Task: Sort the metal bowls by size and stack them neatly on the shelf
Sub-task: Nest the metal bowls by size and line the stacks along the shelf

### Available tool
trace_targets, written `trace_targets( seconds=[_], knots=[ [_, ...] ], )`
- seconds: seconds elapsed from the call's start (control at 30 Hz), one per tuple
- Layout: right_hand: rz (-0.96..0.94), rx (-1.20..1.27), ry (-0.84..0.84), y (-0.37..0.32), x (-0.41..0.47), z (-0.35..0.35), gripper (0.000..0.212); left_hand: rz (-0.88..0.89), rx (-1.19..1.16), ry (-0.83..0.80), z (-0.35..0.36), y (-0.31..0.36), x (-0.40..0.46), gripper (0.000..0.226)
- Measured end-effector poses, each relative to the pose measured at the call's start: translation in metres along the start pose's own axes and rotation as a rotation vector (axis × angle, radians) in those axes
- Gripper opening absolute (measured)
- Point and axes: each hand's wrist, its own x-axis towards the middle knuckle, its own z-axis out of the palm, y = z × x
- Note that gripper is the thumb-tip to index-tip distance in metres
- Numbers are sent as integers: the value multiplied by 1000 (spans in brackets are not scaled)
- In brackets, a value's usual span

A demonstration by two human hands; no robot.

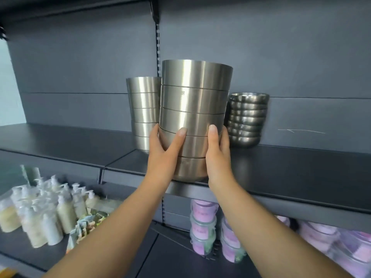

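Both hands hold one tall stack of large bowls [192,117], five brushed-metal bowls nested one in another, at the front edge of the dark shelf [281,165]. The left hand [162,151] is curled round the left side of the lower bowls, with the thumb lying across the front; the right hand [217,153] grips the right side, thumb pointing up along the metal. The bottom of this stack is at the edge of the shelf, but I cannot tell if it already rests on it. Just behind and to the left stands a second stack of medium bowls [143,109], also five, straight-sided and upright on the shelf. To the right, near the back panel, there is a stack of small bowls [248,119], rounder and darker, about eight of them, leaning a little. On the lower shelf at the left stand many pump bottles [40,213] with a pale cream liquid inside; they are too blurred to count. Under the shelf, at the right, I see clear tubs with purple lids [202,223] piled in two columns of about four each, and more such tubs further right, blurred.
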Motion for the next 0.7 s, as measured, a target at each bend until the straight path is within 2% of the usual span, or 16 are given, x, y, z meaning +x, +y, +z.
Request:
trace_targets(
  seconds=[0.1,0.23,0.33,0.43,0.5,0.57,0.7],
  knots=[
    [-29,29,-16,-10,-21,29,55,46,4,-24,-39,15,-5,99],
    [-31,48,-60,-19,-42,84,68,115,-25,-15,-100,31,-1,91],
    [-24,65,-81,-16,-58,139,75,105,-37,9,-155,35,3,91],
    [-16,89,-133,-7,-81,205,93,92,-27,59,-222,36,8,91],
    [-31,102,-169,-1,-93,246,95,101,-16,89,-264,37,13,86],
    [-35,110,-199,5,-103,291,91,108,19,121,-310,37,20,89],
    [-22,148,-261,19,-111,372,65,90,64,214,-386,40,40,97]
  ],
)
